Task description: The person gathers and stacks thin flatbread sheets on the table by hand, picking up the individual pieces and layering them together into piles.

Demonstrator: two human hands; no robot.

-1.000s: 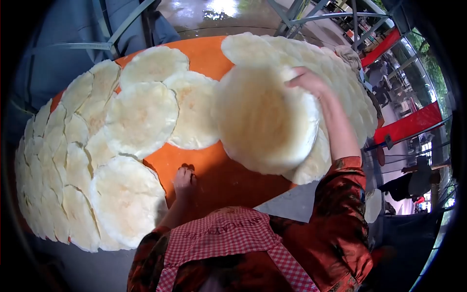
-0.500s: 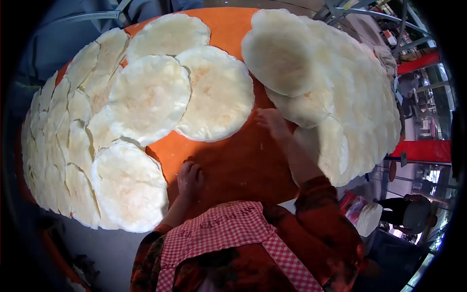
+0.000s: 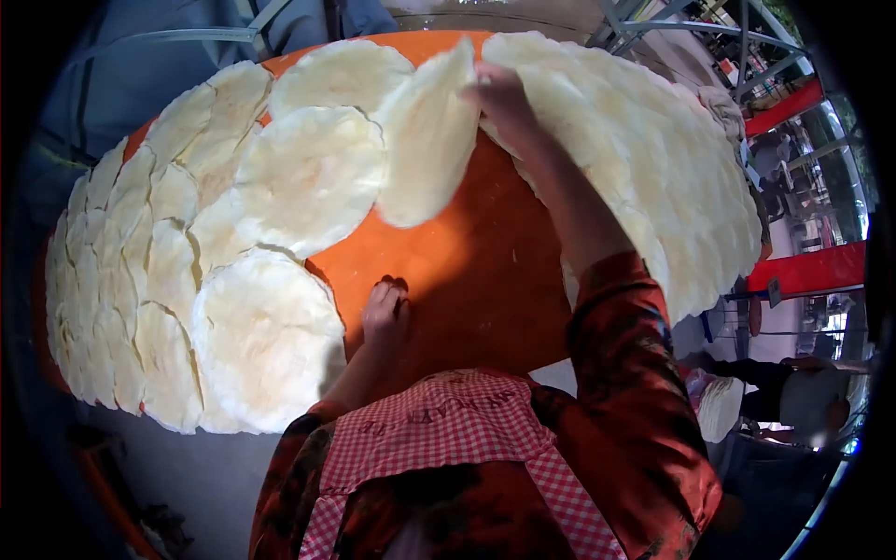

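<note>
My right hand (image 3: 501, 96) reaches to the far side of the orange table (image 3: 448, 299) and pinches the edge of a thin, round flatbread (image 3: 427, 140). That flatbread is partly lifted and tilted, its lower end hanging near the table surface. My left hand (image 3: 385, 311) rests on the orange surface with its fingers curled in, and nothing shows in it. Left of it lies a large pale flatbread (image 3: 269, 341). Another round flatbread (image 3: 313, 177) lies beyond, beside the lifted one.
Many overlapping flatbreads (image 3: 121, 280) cover the table's left side. A thick layer of overlapping flatbreads (image 3: 653, 177) covers the right. Metal frame bars (image 3: 177, 35) stand behind the far edge. At far right a person (image 3: 812, 401) is near a white stack (image 3: 721, 408).
My right hand has moved up and away to the far edge and taken hold of a flatbread, which was lying flat and is now raised on its right side. The left hand stays nearly still.
</note>
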